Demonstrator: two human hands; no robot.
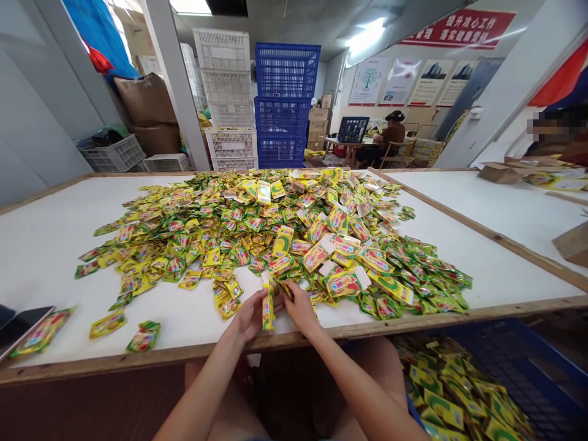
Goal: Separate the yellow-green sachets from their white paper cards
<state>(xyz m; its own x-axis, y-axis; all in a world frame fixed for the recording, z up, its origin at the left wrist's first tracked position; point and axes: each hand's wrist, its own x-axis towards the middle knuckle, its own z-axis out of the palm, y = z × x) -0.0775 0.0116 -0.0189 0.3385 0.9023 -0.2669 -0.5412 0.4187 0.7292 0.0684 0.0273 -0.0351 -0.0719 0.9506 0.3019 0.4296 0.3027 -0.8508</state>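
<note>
My left hand (249, 317) is closed around a small yellow box (267, 306), which stands upright near the table's front edge with its white flap at the top. Beside it, my right hand (299, 304) pinches a small candy packet (287, 290) close to the box; its fingers partly cover the packet. Just ahead of both hands spreads a large heap of green and yellow packets (184, 223). Several open yellow boxes (345, 280) with white flaps lie on the heap's right side. A little pile of packets (226, 300) rests to the left of my left hand.
A wooden strip edges the white table (50, 226). Loose packets (144, 336) and a phone (27, 327) lie at left. Below right, a blue crate (528, 361) holds filled boxes. Stacked crates (281, 116) stand behind, and a person (394, 136) sits at another table.
</note>
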